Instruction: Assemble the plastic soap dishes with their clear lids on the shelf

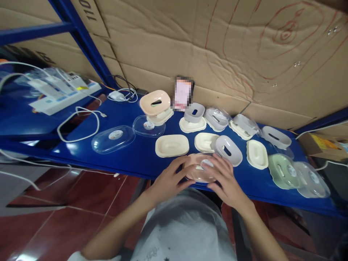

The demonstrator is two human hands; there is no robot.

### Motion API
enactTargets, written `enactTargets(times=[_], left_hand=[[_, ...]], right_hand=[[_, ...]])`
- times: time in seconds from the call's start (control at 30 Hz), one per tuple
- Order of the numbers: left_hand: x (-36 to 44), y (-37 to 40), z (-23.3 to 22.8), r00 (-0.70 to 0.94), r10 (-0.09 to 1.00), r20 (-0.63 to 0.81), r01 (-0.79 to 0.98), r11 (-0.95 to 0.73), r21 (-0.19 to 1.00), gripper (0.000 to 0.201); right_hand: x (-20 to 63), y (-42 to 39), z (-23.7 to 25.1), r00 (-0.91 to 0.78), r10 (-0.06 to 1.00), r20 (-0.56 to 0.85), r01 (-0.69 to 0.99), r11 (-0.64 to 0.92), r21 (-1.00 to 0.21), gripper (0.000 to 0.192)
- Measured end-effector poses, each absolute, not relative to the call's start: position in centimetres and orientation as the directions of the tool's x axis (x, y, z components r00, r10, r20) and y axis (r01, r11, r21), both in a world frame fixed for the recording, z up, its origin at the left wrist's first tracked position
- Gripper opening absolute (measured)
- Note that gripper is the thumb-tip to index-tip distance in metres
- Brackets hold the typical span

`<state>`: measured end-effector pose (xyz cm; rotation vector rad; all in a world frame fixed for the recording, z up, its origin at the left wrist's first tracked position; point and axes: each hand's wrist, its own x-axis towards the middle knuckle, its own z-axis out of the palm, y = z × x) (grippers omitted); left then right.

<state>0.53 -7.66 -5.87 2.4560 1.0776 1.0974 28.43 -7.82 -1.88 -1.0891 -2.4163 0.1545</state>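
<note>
Close to the table's front edge, a peach soap dish (199, 176) sits under a transparent lid with a round white sticker (207, 164). My left hand (176, 174) grips its left side, thumb at the near edge and fingers over the top. From the right, my right hand (221, 175) holds it, fingers lying across the lid near the sticker. Just behind are a cream tray (172, 145), another cream tray (205, 141) and a grey slotted dish (228, 150) that overlaps the second tray. Parts of the peach dish are hidden by my fingers.
Along the back of the blue table stand a peach slotted dish (155, 102), several grey dishes and a phone (183, 93). Transparent lids (113, 139) lie left; a green dish (284, 171) lies right. A power strip (65, 98) and cables occupy the left. Cardboard (174, 43) walls the back.
</note>
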Motion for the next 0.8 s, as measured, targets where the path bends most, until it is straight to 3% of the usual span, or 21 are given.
enactTargets(times=[0.13,0.3,0.5,0.8], left_hand=[[0.5,-7.7,-6.1,0.439,0.726,0.529,0.526,-0.686,0.504,0.052],[0.4,-7.6,-6.4,0.452,0.749,0.484,0.530,-0.662,0.530,0.068],[0.5,-7.5,-6.4,0.459,0.746,0.482,0.546,-0.665,0.509,0.058],[1.0,-7.7,-5.9,0.474,0.754,0.455,0.609,-0.654,0.448,0.060]], right_hand=[[27.9,-8.4,-1.7,-0.675,0.663,0.323,0.675,0.732,-0.093,0.057],[26.0,-9.3,-2.2,-0.590,0.706,0.392,0.763,0.646,-0.016,0.051],[26.7,-9.0,-3.3,-0.560,0.726,0.399,0.758,0.644,-0.108,0.060],[27.1,-9.0,-3.7,-0.508,0.751,0.421,0.748,0.627,-0.216,0.072]])
